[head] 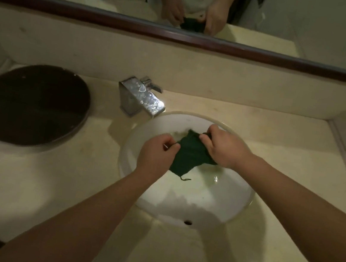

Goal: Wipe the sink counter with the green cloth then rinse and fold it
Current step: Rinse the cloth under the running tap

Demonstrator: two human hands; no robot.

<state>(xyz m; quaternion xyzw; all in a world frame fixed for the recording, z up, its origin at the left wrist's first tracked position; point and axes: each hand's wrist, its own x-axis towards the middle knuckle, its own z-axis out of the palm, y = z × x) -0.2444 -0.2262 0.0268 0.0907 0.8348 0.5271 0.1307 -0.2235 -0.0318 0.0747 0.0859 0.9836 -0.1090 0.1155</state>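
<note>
A pale cream stone worktop (277,152) runs beneath a wood-framed wall mirror (204,41), with a large round dark lid or panel (33,104) set flat into it at the left. At centre, both of a person's arms reach over the white oval ceramic basin (234,208), beside a square chrome tap (141,98) from which no running water can be seen. The left hand (157,153) pinches one edge of the small dark green cloth (188,156), and the right hand (226,148) grips the opposite edge, the fabric stretched between them above the bowl with a loose thread hanging from its lower corner. A little water sits near the drain. Judging by the cloth's place over the basin, the wiping appears finished and the rinse done or nearly so; the folding looks barely begun.
</note>
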